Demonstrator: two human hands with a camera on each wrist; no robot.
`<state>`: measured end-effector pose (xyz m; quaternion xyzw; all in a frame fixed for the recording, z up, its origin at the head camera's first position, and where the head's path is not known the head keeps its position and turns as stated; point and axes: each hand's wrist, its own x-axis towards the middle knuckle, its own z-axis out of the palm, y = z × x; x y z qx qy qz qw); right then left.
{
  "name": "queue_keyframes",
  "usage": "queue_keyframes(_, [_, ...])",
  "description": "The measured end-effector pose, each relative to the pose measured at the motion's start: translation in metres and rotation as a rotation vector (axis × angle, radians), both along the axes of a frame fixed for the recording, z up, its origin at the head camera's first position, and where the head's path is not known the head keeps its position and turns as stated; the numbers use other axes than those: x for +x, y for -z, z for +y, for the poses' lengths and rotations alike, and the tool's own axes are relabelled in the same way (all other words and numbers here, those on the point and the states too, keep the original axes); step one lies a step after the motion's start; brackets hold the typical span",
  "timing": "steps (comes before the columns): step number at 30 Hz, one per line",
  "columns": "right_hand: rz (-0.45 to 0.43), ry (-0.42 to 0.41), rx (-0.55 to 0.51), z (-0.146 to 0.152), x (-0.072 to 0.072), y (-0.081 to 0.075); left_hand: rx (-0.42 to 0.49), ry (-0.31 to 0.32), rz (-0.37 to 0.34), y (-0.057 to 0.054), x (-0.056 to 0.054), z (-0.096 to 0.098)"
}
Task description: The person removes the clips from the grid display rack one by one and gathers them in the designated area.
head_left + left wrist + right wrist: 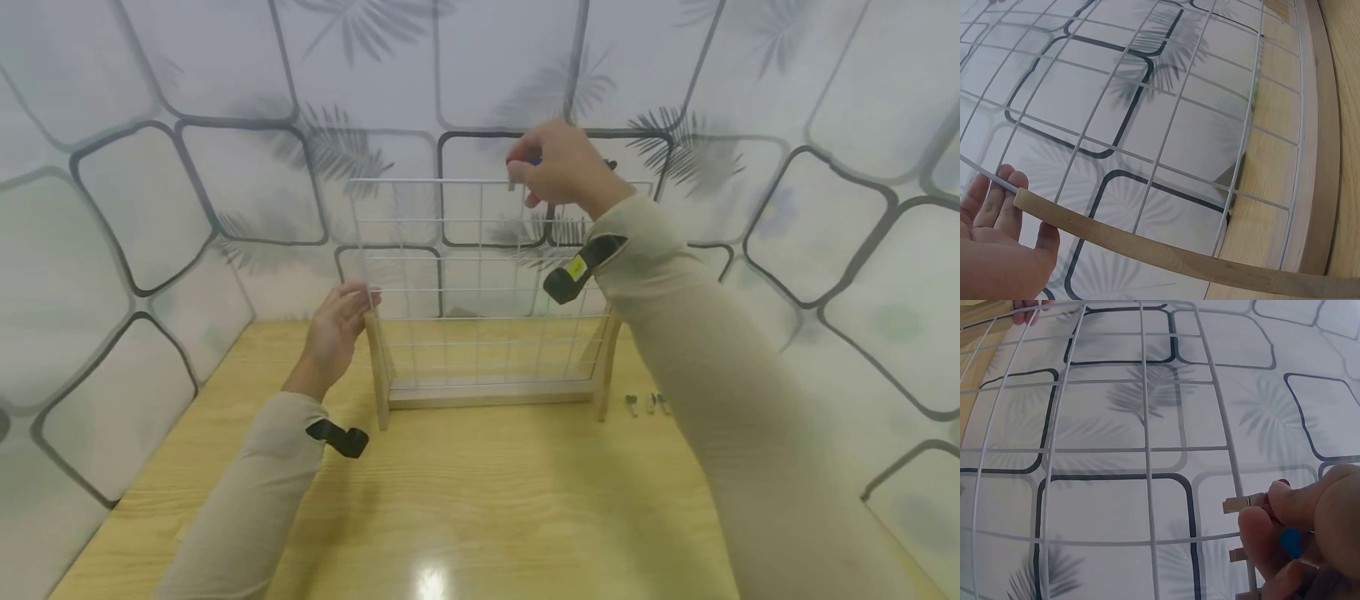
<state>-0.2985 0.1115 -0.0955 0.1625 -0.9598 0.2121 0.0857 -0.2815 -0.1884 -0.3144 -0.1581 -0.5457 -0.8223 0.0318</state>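
A white wire grid rack [480, 290] stands upright on a wooden base [491, 395]. At its top edge my right hand [558, 162] pinches a small wooden clothespin [1237, 505] with a red tip, set at the outer wire. Just beside it, another clothespin [1237, 554] sits on the same wire, partly hidden by the fingers, near a blue piece [1290, 542]. My left hand [335, 337] rests against the rack's left side. In the left wrist view its fingers [992, 209] touch the side wire by the wooden post [1141, 245], thumb apart from them.
Several small clips with green tops [632, 405] lie on the wooden table [480, 483], right of the rack. A patterned wall covering [225, 175] stands behind the rack. Each wrist wears a black strap with a camera [570, 279].
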Motion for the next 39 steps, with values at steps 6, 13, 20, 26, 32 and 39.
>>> queue_keyframes(6, [0.065,0.051,-0.092,0.001,-0.005,0.015,-0.036,-0.008,0.002,0.003,-0.001,0.003])
queue_keyframes(13, [0.060,0.009,-0.321,0.007,-0.006,0.034,-0.078,-0.004,-0.003,0.008,0.000,0.001])
queue_keyframes(20, [0.058,0.004,-0.366,0.006,-0.007,0.038,-0.068,-0.003,0.008,0.009,0.001,-0.002])
queue_keyframes(26, [0.052,-0.043,-0.551,0.007,-0.007,0.031,-0.044,0.004,0.020,0.008,0.000,0.000])
queue_keyframes(32, [0.002,-0.170,-0.757,0.010,0.005,0.025,-0.046,-0.007,0.027,0.006,-0.001,0.001])
queue_keyframes(39, [-0.031,-0.212,-0.658,0.029,0.027,0.036,-0.033,-0.014,0.042,0.005,-0.002,-0.001])
